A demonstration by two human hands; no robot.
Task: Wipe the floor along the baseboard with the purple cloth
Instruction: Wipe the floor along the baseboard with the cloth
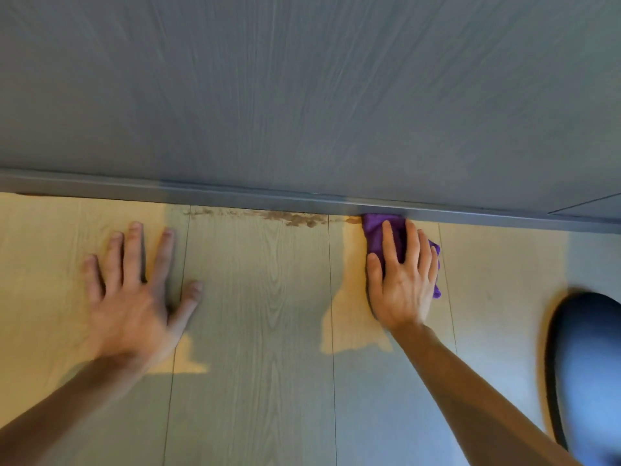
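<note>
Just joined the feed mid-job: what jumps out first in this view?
The purple cloth, pressed flat under the right hand against the baseboard, is the brightest thing in view. Just left of it, a brown smear runs along the floor at the baseboard's foot. The left hand lies spread on the floor farther left, empty.

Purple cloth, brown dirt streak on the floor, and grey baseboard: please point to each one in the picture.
Purple cloth (pixel 375 227): head view, upper left corner showing beyond the right hand's fingers.
Brown dirt streak (pixel 295 218): head view, its darkest patch.
Grey baseboard (pixel 168 193): head view, front face, left part.
</note>
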